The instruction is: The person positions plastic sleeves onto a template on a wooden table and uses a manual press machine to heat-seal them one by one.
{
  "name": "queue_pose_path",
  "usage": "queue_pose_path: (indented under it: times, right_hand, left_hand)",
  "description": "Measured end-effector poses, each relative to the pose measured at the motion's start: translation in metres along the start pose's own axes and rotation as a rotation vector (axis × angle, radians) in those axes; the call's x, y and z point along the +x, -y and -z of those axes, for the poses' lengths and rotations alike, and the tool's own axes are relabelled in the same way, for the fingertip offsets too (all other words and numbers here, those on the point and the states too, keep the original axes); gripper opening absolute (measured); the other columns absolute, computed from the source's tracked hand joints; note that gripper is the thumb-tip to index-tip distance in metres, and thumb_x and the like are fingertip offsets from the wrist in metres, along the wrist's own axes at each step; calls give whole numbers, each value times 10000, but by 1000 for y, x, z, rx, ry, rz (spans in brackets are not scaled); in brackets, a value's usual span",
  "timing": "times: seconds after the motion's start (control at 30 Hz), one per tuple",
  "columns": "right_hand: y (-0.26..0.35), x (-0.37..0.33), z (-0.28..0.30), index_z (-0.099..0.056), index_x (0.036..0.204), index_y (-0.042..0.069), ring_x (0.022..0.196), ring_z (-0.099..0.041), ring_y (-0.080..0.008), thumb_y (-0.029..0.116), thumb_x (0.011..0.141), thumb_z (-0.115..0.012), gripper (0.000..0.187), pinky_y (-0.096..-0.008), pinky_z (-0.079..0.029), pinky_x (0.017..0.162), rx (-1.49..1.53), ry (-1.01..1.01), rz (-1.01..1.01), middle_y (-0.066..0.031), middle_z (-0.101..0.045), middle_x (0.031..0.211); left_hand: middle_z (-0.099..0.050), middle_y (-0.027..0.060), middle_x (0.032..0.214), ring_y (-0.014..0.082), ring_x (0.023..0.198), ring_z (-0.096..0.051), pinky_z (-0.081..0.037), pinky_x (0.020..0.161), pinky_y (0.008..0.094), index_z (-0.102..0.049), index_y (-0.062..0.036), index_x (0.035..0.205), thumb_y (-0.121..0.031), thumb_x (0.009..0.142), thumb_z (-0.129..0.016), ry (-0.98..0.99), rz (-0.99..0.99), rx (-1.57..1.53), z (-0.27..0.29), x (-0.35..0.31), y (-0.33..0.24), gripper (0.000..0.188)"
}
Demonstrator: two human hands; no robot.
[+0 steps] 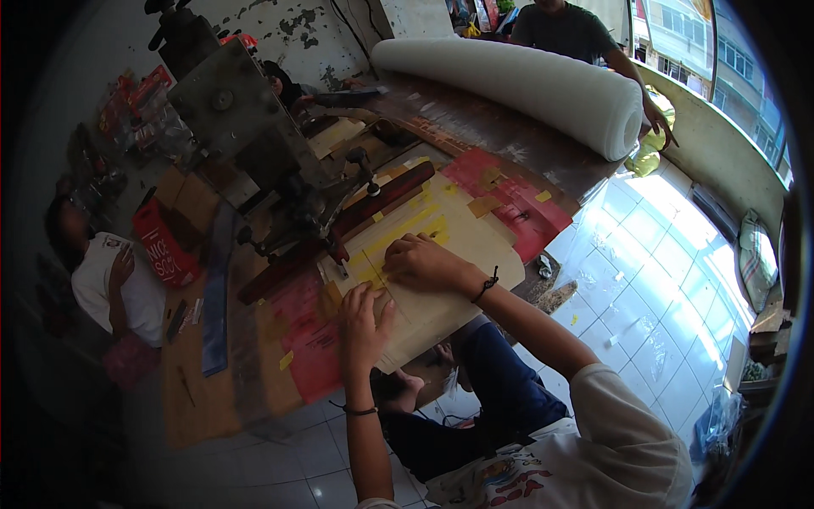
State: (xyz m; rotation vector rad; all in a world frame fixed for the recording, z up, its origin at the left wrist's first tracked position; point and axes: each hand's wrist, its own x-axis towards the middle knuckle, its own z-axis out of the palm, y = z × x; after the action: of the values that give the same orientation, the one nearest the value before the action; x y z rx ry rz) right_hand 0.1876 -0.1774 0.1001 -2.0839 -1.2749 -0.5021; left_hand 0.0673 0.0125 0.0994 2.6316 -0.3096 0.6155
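My left hand (365, 325) lies on the left edge of a cream sheet or board (487, 242), fingers stretched out and thumb apart, beside a small yellow-brown patch (363, 280). Farther right, my right hand (421, 263) rests on the same sheet, its fingers bent and close together with tips down at a dark line; whatever is under them is hidden. Yellow marks or strips (424, 227) cover the sheet's upper part. Just beyond my hands a metal press-like machine (242, 119) stands over the table, with a long dark red bar (381, 199) crossing the sheet's far side.
Red sheets (521, 208) with tape pieces flank the work area. A large white roll (517, 89) lies on a brown table behind, with a person (564, 34) beyond it. Another person (114, 280) is at the left, near a red bag (167, 246). A blue strip (219, 297) lies on the wooden table.
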Motion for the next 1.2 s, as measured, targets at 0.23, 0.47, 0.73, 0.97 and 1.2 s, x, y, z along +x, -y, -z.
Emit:
queue_pose_path:
  times: [0.23,0.47,0.73,0.97,1.2]
  right_hand:
    - [-3,0,6,-724,1027,77,1075,-618,-286,209,915,-674,181,-428,-461,954,148,48,115,-93,-690,1070]
    - [8,4,11,-704,1094,70,822,-699,-310,165,878,-708,236,-397,-542,781,351,37,73,-116,-725,889]
    - [17,3,21,-699,1062,20,833,-722,-237,100,879,-724,201,-341,-554,758,440,66,-79,-114,-730,894]
    - [23,7,28,-708,1032,29,821,-725,-221,94,922,-685,129,-317,-556,794,582,81,-183,-108,-750,917]
    - [28,7,29,-710,1032,25,849,-722,-160,94,927,-685,128,-288,-550,785,660,147,-263,-95,-756,915]
  left_hand:
    - [-569,175,1240,361,1202,-527,-412,1029,470,-495,-21,1388,-243,953,-628,-134,4,-47,-5,1,-4,506]
    - [-626,138,1080,308,1063,-594,-448,990,433,-418,-28,1477,-108,929,-661,-139,31,-200,-6,-5,15,606]
    - [-668,76,1008,164,995,-621,-475,952,321,-574,-5,1334,-61,965,-638,-275,176,-584,0,-4,9,379]
    - [-717,69,1025,122,984,-649,-488,929,284,-673,35,1146,-112,990,-637,-195,195,-610,5,-3,6,217]
    - [-728,74,921,131,881,-692,-517,845,271,-649,19,1074,-89,1028,-568,-244,197,-742,4,-5,11,143]
